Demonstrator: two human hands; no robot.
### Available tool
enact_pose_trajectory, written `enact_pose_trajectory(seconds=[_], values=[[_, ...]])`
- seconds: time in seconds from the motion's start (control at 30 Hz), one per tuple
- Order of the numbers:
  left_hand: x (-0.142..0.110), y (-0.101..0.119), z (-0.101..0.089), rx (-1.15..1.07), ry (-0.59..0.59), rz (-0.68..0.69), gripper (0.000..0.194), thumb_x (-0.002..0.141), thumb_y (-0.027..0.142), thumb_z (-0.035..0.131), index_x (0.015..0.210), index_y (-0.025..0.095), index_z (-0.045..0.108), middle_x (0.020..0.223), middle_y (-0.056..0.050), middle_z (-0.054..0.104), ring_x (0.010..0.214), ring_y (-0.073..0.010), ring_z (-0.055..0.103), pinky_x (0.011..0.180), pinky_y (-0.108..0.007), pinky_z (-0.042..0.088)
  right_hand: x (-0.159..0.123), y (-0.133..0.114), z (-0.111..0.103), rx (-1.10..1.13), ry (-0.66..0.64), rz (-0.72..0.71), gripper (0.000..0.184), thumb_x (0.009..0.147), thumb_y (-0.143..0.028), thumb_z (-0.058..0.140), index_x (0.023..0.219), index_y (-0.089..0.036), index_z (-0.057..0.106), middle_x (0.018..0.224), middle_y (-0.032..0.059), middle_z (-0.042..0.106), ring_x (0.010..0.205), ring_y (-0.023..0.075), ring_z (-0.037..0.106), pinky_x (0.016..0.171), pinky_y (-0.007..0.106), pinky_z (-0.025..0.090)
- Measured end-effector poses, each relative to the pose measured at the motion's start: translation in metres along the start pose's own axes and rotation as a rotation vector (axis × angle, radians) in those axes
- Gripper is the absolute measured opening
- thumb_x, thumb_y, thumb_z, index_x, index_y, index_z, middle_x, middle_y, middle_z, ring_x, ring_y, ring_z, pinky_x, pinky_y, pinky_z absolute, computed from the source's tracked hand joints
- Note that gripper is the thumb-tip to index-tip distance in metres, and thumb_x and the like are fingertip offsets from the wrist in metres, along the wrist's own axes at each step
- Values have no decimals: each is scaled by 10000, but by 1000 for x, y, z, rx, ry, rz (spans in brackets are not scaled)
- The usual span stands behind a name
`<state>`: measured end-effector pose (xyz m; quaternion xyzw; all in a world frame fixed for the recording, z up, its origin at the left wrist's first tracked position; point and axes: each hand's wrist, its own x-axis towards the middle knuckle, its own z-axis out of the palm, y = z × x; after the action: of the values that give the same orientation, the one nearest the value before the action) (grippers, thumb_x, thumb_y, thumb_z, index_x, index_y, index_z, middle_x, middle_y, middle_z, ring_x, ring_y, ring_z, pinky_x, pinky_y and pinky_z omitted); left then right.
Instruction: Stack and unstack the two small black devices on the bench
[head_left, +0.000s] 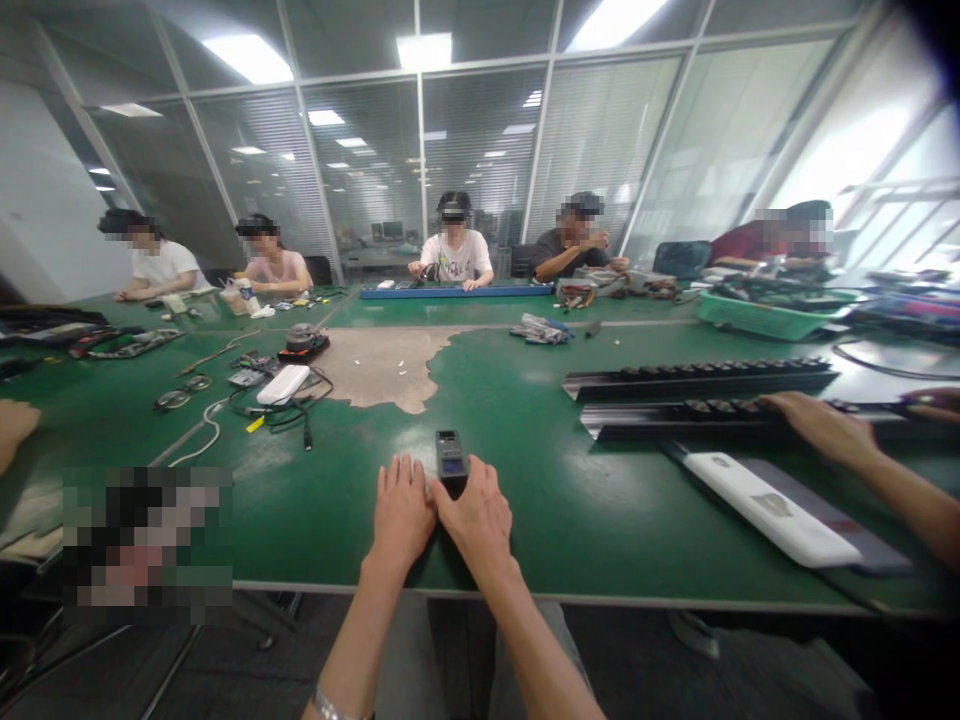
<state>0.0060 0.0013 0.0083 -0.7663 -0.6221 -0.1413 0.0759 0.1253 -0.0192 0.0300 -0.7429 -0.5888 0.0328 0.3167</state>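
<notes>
A small dark grey box-shaped device (pixel 452 462) with a little bluish screen is on the green table in front of me. My right hand (pixel 480 510) is around its near end, thumb on the left side and fingers along the right. Flat on the tabletop just left of the device is my left hand (pixel 405 508), fingers stretched forward, its thumb side close to my right thumb. Whether the left hand touches the device is hard to tell. The device's underside and near end are hidden by my right hand.
Black rails (pixel 705 420) lie to the right, with a co-worker's hand (pixel 825 430) on one. Nearer is a white slab-like device (pixel 772 508). A white power bank (pixel 283 385) sits among cables at left. A green basket (pixel 776 315) stands far right. Several people sit opposite.
</notes>
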Motion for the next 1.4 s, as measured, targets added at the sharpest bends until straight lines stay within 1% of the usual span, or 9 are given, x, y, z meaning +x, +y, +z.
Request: enact_pose_trajectory(seconds=[0.07, 0.17, 0.27, 0.37, 0.7, 0.87, 1.0, 1.17, 1.4], values=[[0, 0, 0, 0, -14, -5, 489, 940, 261, 370, 1382, 94, 498, 1476, -174, 445, 1396, -304, 356, 1144, -496, 272, 3, -3, -2, -12, -15, 16, 640, 840, -634, 528, 1266, -159, 477, 1124, 138, 587, 946, 257, 646, 744, 317, 460], [1, 0, 1, 5, -27, -5, 492, 941, 255, 367, 1387, 93, 495, 1482, -174, 437, 1400, -305, 351, 1147, -497, 269, 5, -5, -4, -15, -30, 23, 575, 840, -639, 528, 1180, -175, 517, 1066, 119, 597, 915, 246, 646, 738, 311, 450], [1, 0, 2, 16, -33, 2, 493, 942, 254, 374, 1392, 91, 489, 1484, -176, 434, 1402, -306, 347, 1148, -502, 266, 7, -6, -4, -12, -19, 7, 510, 856, -644, 501, 1091, -193, 540, 1011, 90, 596, 874, 229, 640, 718, 302, 442], [2, 0, 3, 31, -24, 9, 487, 955, 268, 363, 1391, 93, 492, 1481, -175, 438, 1403, -306, 346, 1145, -508, 271, 8, -7, -2, -21, -4, 6, 485, 859, -638, 504, 1057, -197, 543, 987, 77, 588, 851, 220, 634, 699, 295, 434], [3, 1, 2, 26, -8, 9, 470, 965, 256, 347, 1370, 83, 512, 1466, -188, 453, 1383, -308, 378, 1135, -517, 289, 4, -2, 3, -8, 41, -29, 445, 867, -589, 532, 1074, -195, 546, 990, 72, 571, 852, 206, 609, 689, 277, 423], [2, 0, 0, 21, 6, 12, 468, 973, 275, 343, 1364, 87, 517, 1463, -186, 457, 1375, -311, 391, 1138, -520, 285, 3, -3, 5, -24, 52, -30, 381, 874, -545, 540, 1010, -191, 572, 968, 67, 562, 824, 192, 596, 674, 270, 413], [1, -1, -1, 10, 1, 13, 468, 968, 282, 359, 1366, 90, 514, 1462, -190, 457, 1382, -315, 379, 1136, -527, 284, 5, -6, 6, -31, 77, -41, 369, 880, -538, 531, 978, -187, 584, 955, 65, 561, 809, 185, 589, 664, 266, 405], [1, -2, -1, -11, 2, 14, 466, 960, 280, 378, 1371, 104, 509, 1463, -187, 456, 1382, -319, 378, 1136, -536, 277, 8, -11, 1, -2, 106, -49, 391, 892, -553, 502, 971, -182, 595, 945, 64, 562, 800, 179, 586, 662, 262, 403], [0, -1, -1, -28, 18, -6, 496, 962, 342, 393, 1376, 90, 501, 1452, -194, 467, 1382, -322, 375, 1141, -531, 269, 17, -18, -12, 76, 152, -55, 422, 888, -573, 492, 1006, -186, 614, 944, 59, 573, 784, 179, 587, 666, 275, 400]])
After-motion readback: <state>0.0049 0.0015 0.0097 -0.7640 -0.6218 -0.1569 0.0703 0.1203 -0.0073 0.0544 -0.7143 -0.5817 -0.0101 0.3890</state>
